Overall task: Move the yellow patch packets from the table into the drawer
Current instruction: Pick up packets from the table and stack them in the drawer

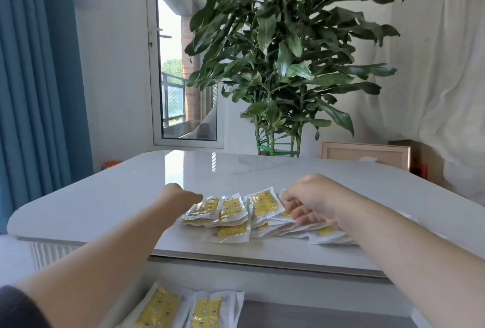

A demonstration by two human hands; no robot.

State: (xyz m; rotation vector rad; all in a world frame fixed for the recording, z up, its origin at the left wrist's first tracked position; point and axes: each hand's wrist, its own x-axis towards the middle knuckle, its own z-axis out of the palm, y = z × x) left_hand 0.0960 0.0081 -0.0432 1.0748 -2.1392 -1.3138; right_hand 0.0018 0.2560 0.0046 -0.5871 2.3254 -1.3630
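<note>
I see my left hand (181,196), closed, touching the packets' (236,212) left edge on the table (105,196), my right hand (312,201) curled, fingers pressing their right side.

Patch packets (252,216) spread in overlapping row on bench (110,196), near front edge, toward right. Left hand (181,196) at row's left end, right hand (309,201) over right part. Drawer (301,314) below front edge, two packets (181,309) inside at left. Plant (283,59) behind far edge.
</note>
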